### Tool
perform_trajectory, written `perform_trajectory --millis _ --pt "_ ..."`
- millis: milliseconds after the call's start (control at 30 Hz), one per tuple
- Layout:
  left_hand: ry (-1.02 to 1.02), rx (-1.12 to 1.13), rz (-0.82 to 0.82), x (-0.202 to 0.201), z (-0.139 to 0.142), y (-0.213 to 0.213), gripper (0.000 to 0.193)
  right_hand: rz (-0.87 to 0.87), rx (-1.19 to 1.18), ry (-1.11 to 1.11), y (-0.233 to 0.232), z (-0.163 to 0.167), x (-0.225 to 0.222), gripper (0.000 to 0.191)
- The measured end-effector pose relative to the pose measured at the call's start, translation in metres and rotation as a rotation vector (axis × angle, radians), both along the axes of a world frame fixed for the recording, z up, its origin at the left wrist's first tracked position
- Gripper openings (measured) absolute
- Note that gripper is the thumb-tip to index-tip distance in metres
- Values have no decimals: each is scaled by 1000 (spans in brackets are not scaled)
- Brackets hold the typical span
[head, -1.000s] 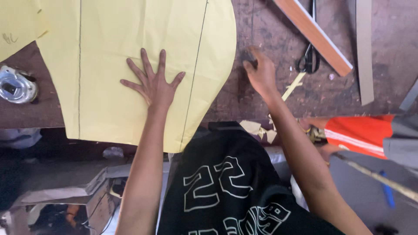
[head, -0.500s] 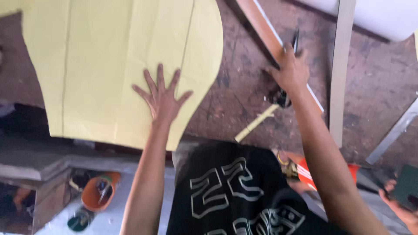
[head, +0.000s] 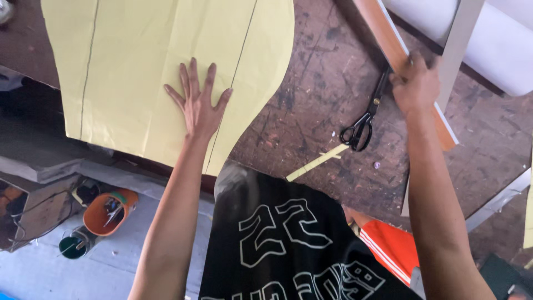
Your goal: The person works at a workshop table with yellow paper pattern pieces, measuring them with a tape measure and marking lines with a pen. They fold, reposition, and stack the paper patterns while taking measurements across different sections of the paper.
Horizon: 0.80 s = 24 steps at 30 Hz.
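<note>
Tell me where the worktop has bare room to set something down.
Bare wood lies between the yellow sheet and the scissors. Crowded at right: right hand on the wooden strip, scissors alongside. Left hand lies flat on the sheet.

Both arms bare to above the elbow, no sleeves. Left hand (head: 197,108) and right hand (head: 415,83) ungloved. Black shirt (head: 288,244), lower centre of frame, white outlined print. Orange garment (head: 391,247) with white stripes, lower right.
</note>
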<state>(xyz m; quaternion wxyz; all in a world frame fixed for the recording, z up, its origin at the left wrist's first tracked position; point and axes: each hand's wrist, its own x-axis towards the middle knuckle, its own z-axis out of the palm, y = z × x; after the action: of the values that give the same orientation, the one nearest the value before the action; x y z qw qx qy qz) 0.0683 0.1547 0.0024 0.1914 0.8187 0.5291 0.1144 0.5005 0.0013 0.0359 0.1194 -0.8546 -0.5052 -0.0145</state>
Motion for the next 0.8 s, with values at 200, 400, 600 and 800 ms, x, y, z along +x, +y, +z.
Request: perform_trajectory --millis 200,400,600,800 --pt "-6 50 -59 -15 8 25 57 -45 246 220 -5 -11 -4 48" --pt "-16 106 -304 4 27 68 52 -502 585 2476 6 -15 -35 18" --pt "2 101 -540 45 41 121 52 -427 -55 2020 34 -18 -100 19" --pt "-31 213 -699 81 42 157 52 -173 -231 1982 87 -4 -117 31"
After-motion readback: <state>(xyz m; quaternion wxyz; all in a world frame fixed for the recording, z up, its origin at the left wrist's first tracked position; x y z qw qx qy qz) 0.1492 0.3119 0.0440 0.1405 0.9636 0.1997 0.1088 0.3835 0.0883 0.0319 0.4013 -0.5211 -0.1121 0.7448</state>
